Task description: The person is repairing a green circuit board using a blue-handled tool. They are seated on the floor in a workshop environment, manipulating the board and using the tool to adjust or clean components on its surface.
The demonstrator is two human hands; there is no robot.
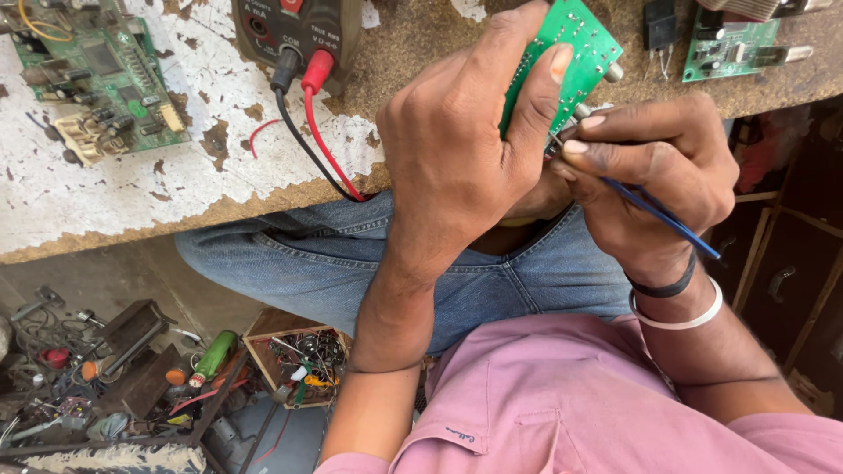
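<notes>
Head view: two hands busy on a green circuit board

Head camera looks down on a person seated at a worn workbench (105,202) with flaking white paint across the upper left of the frame. Near the top centre, the left hand (457,149) is closed around a small green circuit board (575,44), thumb pressed against its face and fingers wrapped behind, holding it tilted on edge just off the bench's front edge. Right beside it, the right hand (659,167) is closed in a pinch on blue tweezers (659,211), whose handles run down and to the right past the wrist; the tips sit at the board's lower edge, though the exact contact is hidden by the fingers. That wrist wears a black band (667,286) and a white bangle (685,316).

At top centre a dark multimeter (299,26) rests on the bench, with a black lead (303,140) and a red lead (329,140) plugged in and trailing over the edge. A larger green circuit board (97,79) lies in the upper left corner, another small one (733,44) in the upper right. Blue jeans (351,254) and a pink shirt (562,404) fill the lower middle, and the lower left shows a cluttered floor with a box of wires (303,355) and a green bottle (213,355)
</notes>
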